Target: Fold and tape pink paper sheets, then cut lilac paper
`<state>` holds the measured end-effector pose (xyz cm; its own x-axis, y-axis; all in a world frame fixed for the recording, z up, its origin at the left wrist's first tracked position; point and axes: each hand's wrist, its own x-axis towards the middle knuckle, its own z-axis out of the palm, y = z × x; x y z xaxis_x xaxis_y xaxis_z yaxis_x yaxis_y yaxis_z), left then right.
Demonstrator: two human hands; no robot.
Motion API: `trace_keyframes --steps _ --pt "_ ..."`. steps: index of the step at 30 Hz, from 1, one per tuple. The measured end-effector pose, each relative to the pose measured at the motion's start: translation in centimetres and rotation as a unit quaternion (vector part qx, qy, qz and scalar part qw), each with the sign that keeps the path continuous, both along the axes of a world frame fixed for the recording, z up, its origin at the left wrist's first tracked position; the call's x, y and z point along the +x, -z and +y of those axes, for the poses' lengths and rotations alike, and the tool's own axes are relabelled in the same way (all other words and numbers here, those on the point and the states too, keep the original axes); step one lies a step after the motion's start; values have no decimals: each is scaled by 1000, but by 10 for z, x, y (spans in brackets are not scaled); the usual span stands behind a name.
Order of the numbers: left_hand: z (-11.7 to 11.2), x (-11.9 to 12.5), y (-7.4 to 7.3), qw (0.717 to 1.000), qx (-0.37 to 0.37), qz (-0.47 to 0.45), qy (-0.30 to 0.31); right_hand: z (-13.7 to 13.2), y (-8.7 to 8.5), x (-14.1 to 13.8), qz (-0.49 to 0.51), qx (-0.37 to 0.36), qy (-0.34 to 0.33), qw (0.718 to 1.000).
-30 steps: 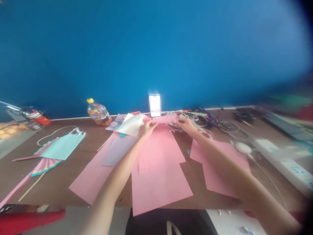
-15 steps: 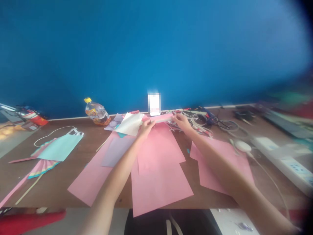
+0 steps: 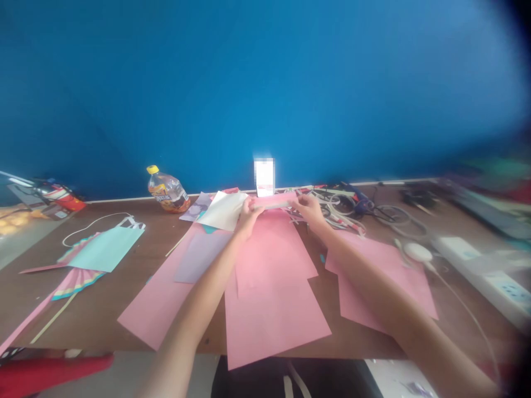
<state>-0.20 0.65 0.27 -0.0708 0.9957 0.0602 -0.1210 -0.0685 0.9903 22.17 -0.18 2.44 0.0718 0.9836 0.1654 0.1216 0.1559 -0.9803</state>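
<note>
A narrow pink paper strip (image 3: 274,200), paler along its lower edge, spans between the left hand (image 3: 250,214) and right hand (image 3: 307,209), each with fingers pinched on one end, over larger pink sheets (image 3: 276,312), just before a bright upright screen (image 3: 264,177)

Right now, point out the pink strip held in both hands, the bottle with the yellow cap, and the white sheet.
Pink strip (image 3: 274,200): head view, the middle of its visible length.
Bottle (image 3: 167,191): head view, the middle of its body.
White sheet (image 3: 224,210): head view, the middle of its upper face.
</note>
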Motion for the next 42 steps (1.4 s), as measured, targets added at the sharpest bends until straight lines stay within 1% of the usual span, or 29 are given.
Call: trace_keyframes --steps 2,3,7,9,14,19,23,29,34,38,42 --pt "0 0 0 999 0 -37 -23 -1 -1 -7 21 0 -15 1000" --pt "1 1 0 998 0 -62 -25 -2 -1 -10 36 6 -19 999" --pt "2 5 0 989 9 -146 15 -4 -1 -20 69 57 -13 996" --pt "1 9 -1 987 10 -156 37 -7 -3 -23 54 77 -5 996" --pt "-6 17 -4 982 10 -169 87 -17 -3 -30 9 99 -2 995" --pt "-8 17 -4 976 -14 -197 91 -23 6 -36 -5 119 -6 993" --pt "-6 15 -3 970 -18 -225 93 -24 12 -36 -31 142 -18 989" --pt "-6 16 -1 971 -12 -220 90 -19 14 -34 -72 158 -40 984" --pt "-4 18 5 976 9 -209 59 -17 17 -33 -105 168 -59 978" --pt "-3 19 8 981 3 -187 50 -14 19 -31 -97 152 -61 982" --pt "-3 19 8 984 14 -175 42 -13 18 -34 -80 146 -87 982"
